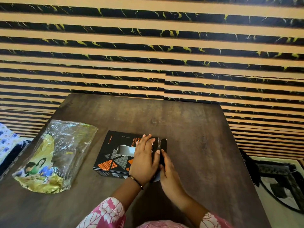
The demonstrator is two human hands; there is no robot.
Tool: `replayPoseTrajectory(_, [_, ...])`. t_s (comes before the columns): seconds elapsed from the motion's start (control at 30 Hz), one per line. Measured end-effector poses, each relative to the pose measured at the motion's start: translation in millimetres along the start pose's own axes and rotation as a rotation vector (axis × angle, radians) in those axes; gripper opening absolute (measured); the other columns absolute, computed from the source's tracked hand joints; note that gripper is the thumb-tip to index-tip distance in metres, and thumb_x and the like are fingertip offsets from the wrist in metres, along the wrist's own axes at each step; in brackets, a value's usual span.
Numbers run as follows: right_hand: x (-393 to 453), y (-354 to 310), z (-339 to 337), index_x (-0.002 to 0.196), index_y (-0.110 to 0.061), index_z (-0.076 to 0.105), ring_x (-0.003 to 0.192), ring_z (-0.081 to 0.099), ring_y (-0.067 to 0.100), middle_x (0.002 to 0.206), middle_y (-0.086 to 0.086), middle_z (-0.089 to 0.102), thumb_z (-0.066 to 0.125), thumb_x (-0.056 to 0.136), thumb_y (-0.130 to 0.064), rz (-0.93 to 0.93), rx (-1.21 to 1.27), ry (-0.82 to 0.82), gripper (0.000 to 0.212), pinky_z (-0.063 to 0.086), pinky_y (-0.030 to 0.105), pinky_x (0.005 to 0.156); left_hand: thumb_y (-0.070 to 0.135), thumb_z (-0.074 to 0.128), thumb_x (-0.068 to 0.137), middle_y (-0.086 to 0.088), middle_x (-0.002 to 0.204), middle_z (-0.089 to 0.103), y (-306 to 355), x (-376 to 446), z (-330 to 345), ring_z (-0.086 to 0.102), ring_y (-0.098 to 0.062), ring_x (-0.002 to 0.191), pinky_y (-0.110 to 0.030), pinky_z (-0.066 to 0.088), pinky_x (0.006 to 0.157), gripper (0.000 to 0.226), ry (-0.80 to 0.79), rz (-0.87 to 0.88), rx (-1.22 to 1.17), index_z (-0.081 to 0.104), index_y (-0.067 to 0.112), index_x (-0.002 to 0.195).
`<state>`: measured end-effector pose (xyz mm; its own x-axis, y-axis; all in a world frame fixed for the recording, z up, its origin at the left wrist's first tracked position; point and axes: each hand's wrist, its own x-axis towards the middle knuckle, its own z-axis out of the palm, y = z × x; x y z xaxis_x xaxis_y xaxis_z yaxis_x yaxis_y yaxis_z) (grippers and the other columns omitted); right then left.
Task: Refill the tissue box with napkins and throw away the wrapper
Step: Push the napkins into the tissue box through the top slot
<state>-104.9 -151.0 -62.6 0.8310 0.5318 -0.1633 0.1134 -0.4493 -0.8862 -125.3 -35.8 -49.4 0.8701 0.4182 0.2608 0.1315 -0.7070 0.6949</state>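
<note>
Head view, single frame. I note a dark wooden table (189, 129) set against a wall (148, 46) of tan and black marbled stripes.

Tissue box (121, 153): black, with orange and grey triangle print, lying flat near the middle of the table, top face up. The cut dispensing slot (125, 149) in the top shows something pale inside; I cannot tell whether it is napkins. The end flap (163, 145) on the box's right side stands open, angled away from the body of the box.

Left hand (144, 162): laid palm-down on the right half of the box top, fingers straight and together, pressing flat, curled round nothing. A thin dark bracelet (137, 181) sits at that wrist.

Right hand (169, 171): just beside the right end of the box, fingers extended along the open flap and touching it. Fingers look straight rather than clamped; the underside of the contact is hidden from me.

Wrapper (54, 155): crumpled clear plastic with gold and printed figures, lying on the left part of the table, well apart from the box and from both hands.

Pink and white patterned sleeves (107, 214) show at the bottom edge. A blue floral fabric (8, 139) lies at far left, a patterned rug (279, 181) at lower right.
</note>
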Motion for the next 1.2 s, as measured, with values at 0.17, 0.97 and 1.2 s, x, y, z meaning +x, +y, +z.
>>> replayPoseTrajectory(0.17, [-1.1,-9.4,4.3,0.146,-0.023,0.003,0.126,0.04,0.01,0.15,0.001,0.03,0.038,0.096,-0.01,0.063,0.117,-0.021,0.062,0.038,0.021,0.099,0.045,0.03,0.087,-0.003,0.144,0.038,-0.5,2.6,-2.3,0.019,-0.004,0.134,-0.027,0.016,0.113,0.056,0.012,-0.07,-0.102,0.041,0.013,0.132])
replayPoseTrajectory(0.97, [-4.2,-27.4,6.3,0.147,-0.02,0.01,0.142,0.017,0.016,0.157,0.002,0.012,0.043,0.094,-0.026,-0.074,-0.232,0.082,0.063,0.023,0.032,0.114,0.042,0.031,0.091,0.001,0.14,0.044,-14.3,-4.9,-51.2,0.025,-0.008,0.138,-0.035,0.014,0.116,0.049,0.016,0.058,-0.062,0.045,0.016,0.129])
replayPoseTrajectory(1.2, [6.0,-43.6,35.9,0.146,-0.012,0.013,0.144,0.012,0.023,0.156,0.009,0.016,0.018,0.085,-0.05,-0.255,-0.683,0.09,0.071,0.002,0.037,0.113,0.052,0.02,0.092,-0.007,0.143,0.043,-78.7,-17.7,-100.0,0.027,-0.018,0.137,-0.045,0.013,0.116,0.061,-0.071,0.061,0.408,0.042,0.012,0.133])
